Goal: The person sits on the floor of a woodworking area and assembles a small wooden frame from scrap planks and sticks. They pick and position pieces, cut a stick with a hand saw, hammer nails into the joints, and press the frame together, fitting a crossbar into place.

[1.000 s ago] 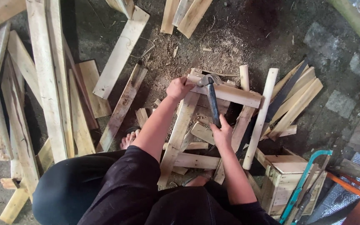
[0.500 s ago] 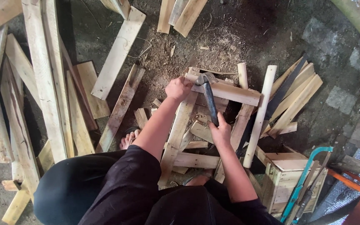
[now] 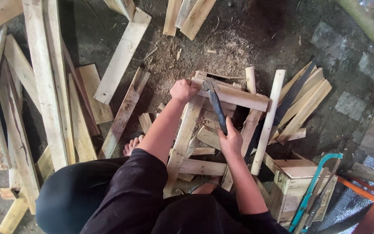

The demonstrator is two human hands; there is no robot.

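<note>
Far left: long pale planks are laid roughly parallel on the dirt floor, with shorter offcuts beside them. One flat board is set diagonally just right of them, and a darker weathered slat lies below it. A bare foot is seen near that slat's lower end, partly hidden by black clothing.

Centre: the left hand is clenched on the top left corner of a rough wooden frame, where the upright meets the cross slat. The hammer is gripped by the right hand at the handle's lower end; the handle is dark and the head rests at or just on the cross slat, close beside the left hand. Actual contact between head and wood cannot be told. Sawdust and chips are scattered on the floor above the frame.

Right of centre: a pale round-edged stick is leaned against the frame, with a fan of thin slats behind it.

Lower right: a small wooden crate is placed on the floor, with a teal-framed saw just beside it.
</note>
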